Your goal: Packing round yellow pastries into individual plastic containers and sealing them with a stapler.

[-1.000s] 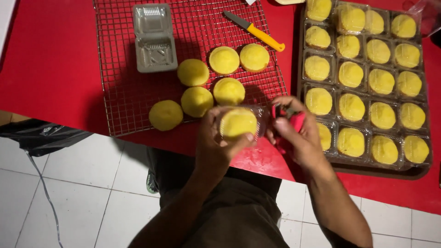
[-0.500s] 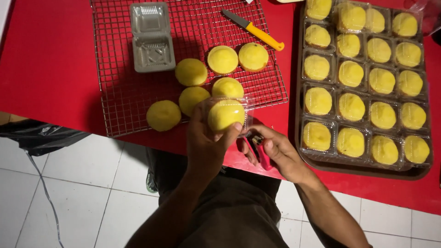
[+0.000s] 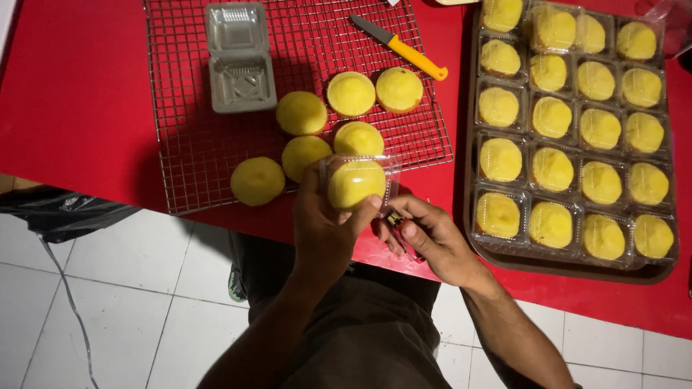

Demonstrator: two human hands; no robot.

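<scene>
**Boxed yellow cake held at the near table edge**

I see the yellow cake [image 3: 356,183] sitting inside a clear plastic box [image 3: 360,180], held just over the near edge of the red table [image 3: 79,108]. My left hand [image 3: 324,230] wraps the box from six o'clock, fingers curled closed around its sides and thumb up along its left wall. At four o'clock from the box, my right hand [image 3: 429,238] pinches a small dark object [image 3: 395,218] between thumb and fingertips, its other fingers loosely bent; I cannot tell what the object is.

From nine to twelve o'clock of the box lie six bare yellow cakes [image 3: 301,113] on a wire cooling rack [image 3: 194,166]. Further up the rack, at eleven o'clock, rests an open empty plastic box [image 3: 240,57]. At one o'clock a knife with a yellow handle [image 3: 401,48] lies across the rack's far corner. At three o'clock stands a dark baking tray [image 3: 577,263], filled with rows of boxed cakes [image 3: 552,168].
</scene>
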